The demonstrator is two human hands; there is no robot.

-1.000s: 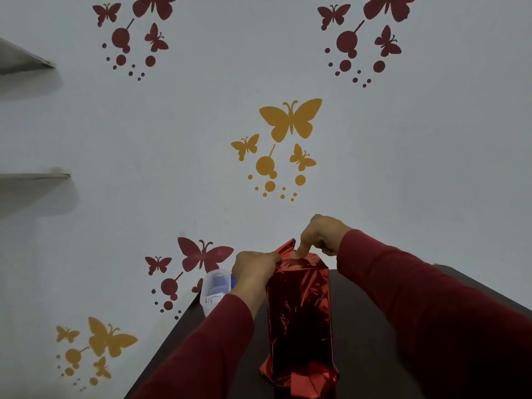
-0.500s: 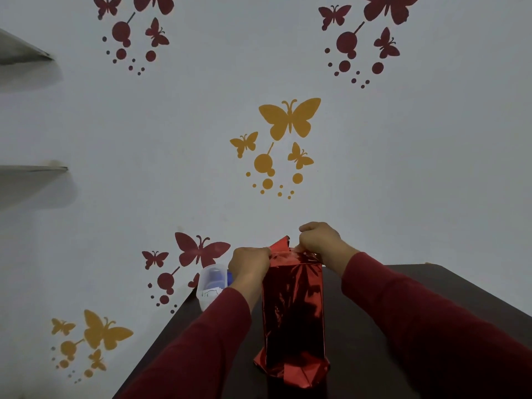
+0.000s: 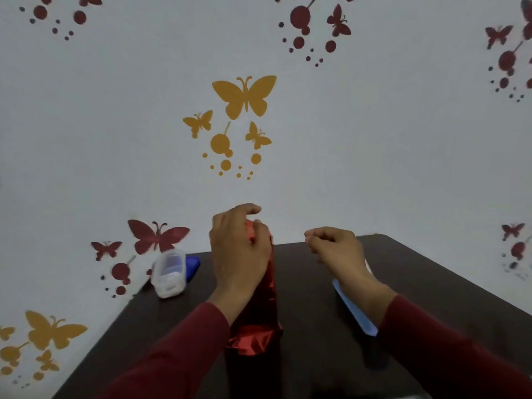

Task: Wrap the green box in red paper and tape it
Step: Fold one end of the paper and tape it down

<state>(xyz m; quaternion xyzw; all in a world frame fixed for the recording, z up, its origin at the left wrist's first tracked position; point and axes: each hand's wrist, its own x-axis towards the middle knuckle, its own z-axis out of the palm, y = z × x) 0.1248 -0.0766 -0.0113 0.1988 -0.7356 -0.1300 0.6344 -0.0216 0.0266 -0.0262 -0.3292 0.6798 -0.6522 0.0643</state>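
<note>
Moved: right hand off the top fold, now apart to the right, fingers loosely curled, holding nothing visible.
Left hand: gripping the upper end of the red paper.
Green box: hidden inside the wrap, upright mid-table.
Done: sides covered.
Left: both ends loose; no tape seen.
Nearby: clear container, pale blue strip.

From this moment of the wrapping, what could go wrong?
1. Only the left hand holds the folded top of the red paper; the right hand is off to the side, so the fold may spring open before tape goes on.
2. The wrapped box stands tall and narrow on the table, so a push from the hand might tip it.
3. The paper's bottom end looks crumpled and may gape.
</note>
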